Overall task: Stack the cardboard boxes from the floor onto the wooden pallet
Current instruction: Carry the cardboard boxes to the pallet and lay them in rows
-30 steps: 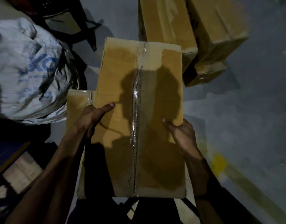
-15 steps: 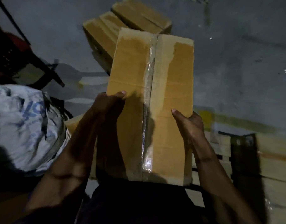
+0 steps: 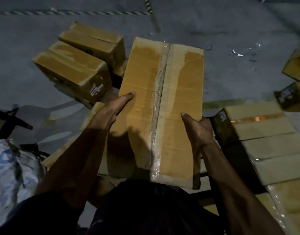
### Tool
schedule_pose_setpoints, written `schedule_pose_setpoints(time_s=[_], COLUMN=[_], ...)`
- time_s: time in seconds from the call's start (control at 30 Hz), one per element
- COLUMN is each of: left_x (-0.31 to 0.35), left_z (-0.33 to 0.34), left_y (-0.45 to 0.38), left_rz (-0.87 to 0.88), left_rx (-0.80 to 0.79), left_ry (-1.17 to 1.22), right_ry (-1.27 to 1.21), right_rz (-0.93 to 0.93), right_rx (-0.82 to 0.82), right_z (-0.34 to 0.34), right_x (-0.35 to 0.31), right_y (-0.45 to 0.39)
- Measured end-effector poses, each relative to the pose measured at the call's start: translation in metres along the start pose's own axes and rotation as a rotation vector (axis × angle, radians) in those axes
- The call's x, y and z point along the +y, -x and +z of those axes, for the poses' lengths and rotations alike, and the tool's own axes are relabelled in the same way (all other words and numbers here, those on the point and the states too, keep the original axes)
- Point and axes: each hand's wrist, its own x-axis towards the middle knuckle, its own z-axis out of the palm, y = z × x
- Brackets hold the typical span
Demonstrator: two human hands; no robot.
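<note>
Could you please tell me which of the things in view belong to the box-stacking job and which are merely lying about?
Part of the job:
- carried box, held by left hand and right hand
- two floor boxes
- stacked boxes at the right

Lying about:
- white printed sack
- dark frame
- scraps on the floor

Bare forearms (image 3: 74, 160); dark top (image 3: 146, 209), short dark sleeves.

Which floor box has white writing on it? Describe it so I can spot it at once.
Start at the carried box gripped by both hands. On the grey floor to its left lie two boxes; take the nearer box. Only it bears white scrawl on its end face.
</note>
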Motion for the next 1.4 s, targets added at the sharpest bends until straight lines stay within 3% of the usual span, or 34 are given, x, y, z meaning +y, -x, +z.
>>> schedule_pose_setpoints(time_s=[0.27, 0.57, 0.83, 1.13, 1.4], left_x=[0.009, 0.053, 0.074, 0.113, 0.095], left_z=[0.092, 0.176, 0.241, 0.299, 0.343], left_y=[-0.049, -0.047, -0.119, -0.143, -0.138], left_rz=[0.0, 0.125, 0.127, 0.157, 0.108], left_rx=[-0.103, -0.251, -0.49, -0.724, -0.908], left_ry=[-0.115, -0.287, -0.413, -0.547, -0.637], right_ry=[-0.126, -0.106, -0.169, -0.233, -0.295], right_rz=[0.111, 0.188, 0.309, 0.449, 0.588], right_rx=[0.123, 0.265, 0.502, 0.759, 0.905], right_z=[-0.075, -0.124, -0.116, -0.095, -0.085], right_x=[0.021, 0.035, 0.032, 0.017, 0.04], right_y=[-0.015, -0.026, -0.042, -0.058, -0.041])
